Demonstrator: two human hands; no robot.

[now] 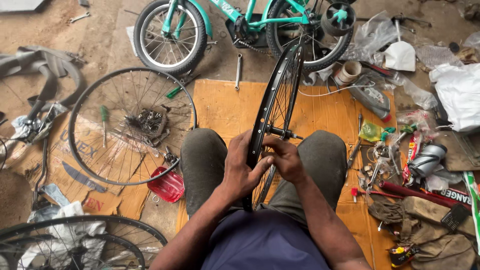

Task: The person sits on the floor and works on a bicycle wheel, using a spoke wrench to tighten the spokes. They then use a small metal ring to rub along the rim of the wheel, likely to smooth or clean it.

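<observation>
- You've got a black bike wheel [276,107] standing upright between your knees, edge-on to the cam, rim running from your lap up twd the teal bicycle [240,25].
- Wheel look: glossy black rim, no tyre on it, thin silver spokes fanning to the hub, axle [286,133] sticking out to the right w/ a dark nut on it.
- Left hand [241,167] wraps the rim's lower part – fingers curled over the edge, thumb pressing across twd the spokes. Closed grip, holding the wheel.
- Right hand [286,159] sits just beside it on the spoke side, fingers bunched and pinched in at the spokes below the axle. Can't tell if there's a small tool or nipple in that pinch – too tight to see.
- Both hands nearly touching, thumb of the left meeting the right's fingertips.
- Bottom of the rim drops out of sight behind your hands, against your lap.
- You're sitting on flattened cardboard [225,107], orange-brown.
- Left of your knee: a second wheel [131,126] lying flat, bare rim, sprocket cluster at its centre, screwdrivers resting on the spokes.
- Red reflector-like piece [167,186] just by your left thigh.
- Right side: clutter of tools, wrappers, rags; an oil bottle [372,97] near the cardboard's far edge.
- A spanner [238,71] lies on the ground betw. cardboard and bicycle.
</observation>
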